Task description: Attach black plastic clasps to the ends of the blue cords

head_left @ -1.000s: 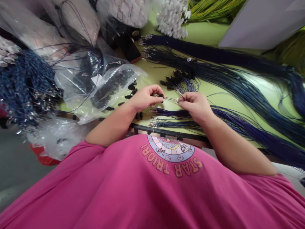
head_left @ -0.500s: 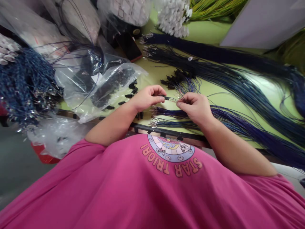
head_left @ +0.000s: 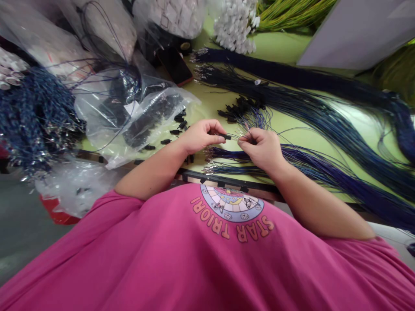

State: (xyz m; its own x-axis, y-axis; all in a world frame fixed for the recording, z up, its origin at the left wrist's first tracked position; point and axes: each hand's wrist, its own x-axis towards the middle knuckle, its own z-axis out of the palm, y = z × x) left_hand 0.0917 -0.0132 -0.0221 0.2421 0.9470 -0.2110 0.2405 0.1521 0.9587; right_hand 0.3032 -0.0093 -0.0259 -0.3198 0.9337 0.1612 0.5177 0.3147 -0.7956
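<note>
The left hand pinches a small black plastic connector between thumb and forefinger, the two clamped on its rear so that its other end pokes out toward the right – a grip that likely leaves that end free and in sight. Thin dark wires span the short gap from there to the right hand, whose thumb and forefinger are together on them; how firmly, I cannot tell. Held almost in line, just above the pale green tabletop, the two hands probably keep the wires straight.

Just beyond the right hand lies a heap of black connectors with blue wires attached, near enough to reach. Loose black plastic connectors lie scattered behind the left wrist, beside a crumpled clear plastic bag (perhaps their source). Nearer the table edge, long blue wire bundles run off to the right – their metal-tipped ends all facing left, presumably so single wires come away easily.
</note>
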